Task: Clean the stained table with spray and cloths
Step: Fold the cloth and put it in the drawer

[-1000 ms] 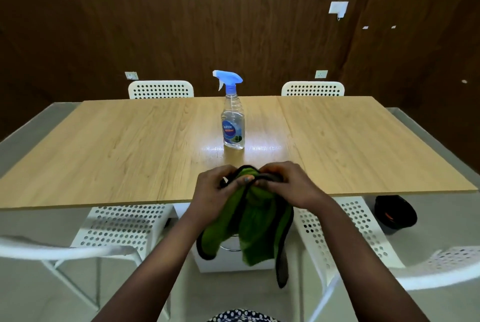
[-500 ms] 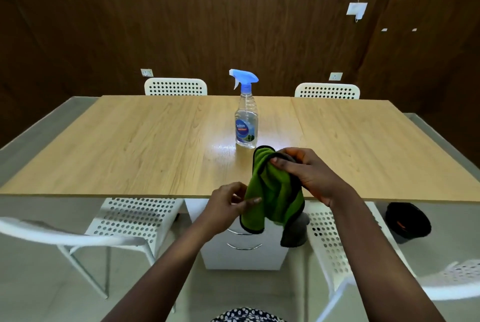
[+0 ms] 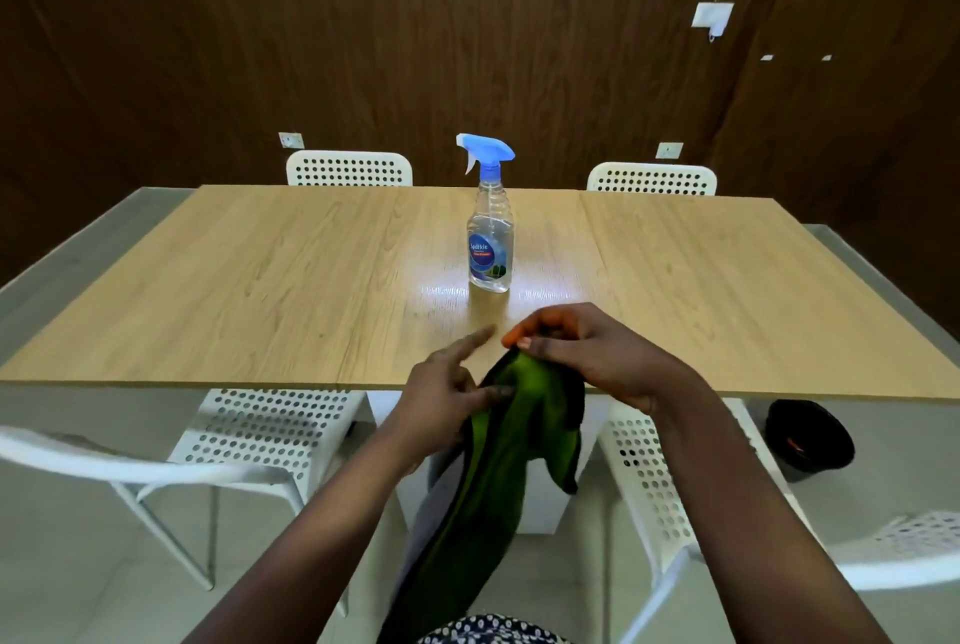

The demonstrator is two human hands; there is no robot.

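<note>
Hanging lengthwise from the right hand's (image 3: pixel 587 357) pinch at the table's (image 3: pixel 260 280) near edge, the green cloth (image 3: pixel 498 477) trails downward toward the person; the left hand (image 3: pixel 441 399) seemingly pinches its side. The spray bottle (image 3: pixel 490 228) stands upright mid-table, nozzle pointing left.

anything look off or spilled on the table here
Nothing stands out. The spray bottle stands upright on the table, no puddle visible. The right hand pinches the green cloth; the left hand holds its side.

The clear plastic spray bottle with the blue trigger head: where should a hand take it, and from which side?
Probably by the narrow neck of the clear plastic spray bottle with the blue trigger head, from its right or near side. It stands upright on the wooden table, nozzle pointing left.
</note>
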